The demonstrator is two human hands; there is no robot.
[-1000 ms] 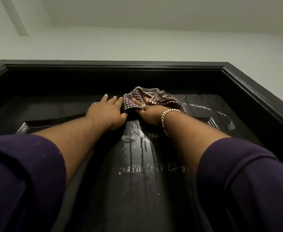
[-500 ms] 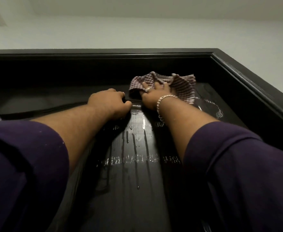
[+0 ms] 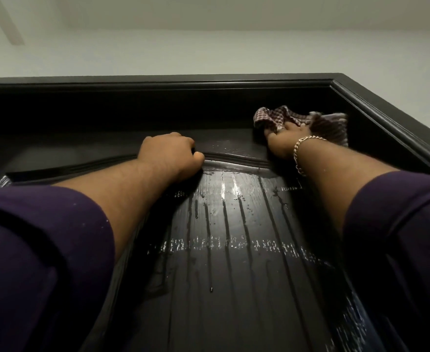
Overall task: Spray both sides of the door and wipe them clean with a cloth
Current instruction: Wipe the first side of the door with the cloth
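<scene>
The door (image 3: 229, 250) is braced by the curled, empty left hand (image 3: 169, 154), spray runs below the hands are judged unwiped, and the cloth (image 3: 308, 123) is pressed near the top corner under the right hand (image 3: 282, 142).

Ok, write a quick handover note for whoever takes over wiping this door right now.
Right hand: presses the checked cloth against the top right corner of the dark door.
Left hand: fingers curled, knuckles braced on the raised moulding, holding nothing.
Done: this side is sprayed; the wipe is under way along the top rail.
Left: the panel below carries drip streaks and wet patches, so wipe it down. The other side of the door is not in view. No spray bottle in view.
</scene>
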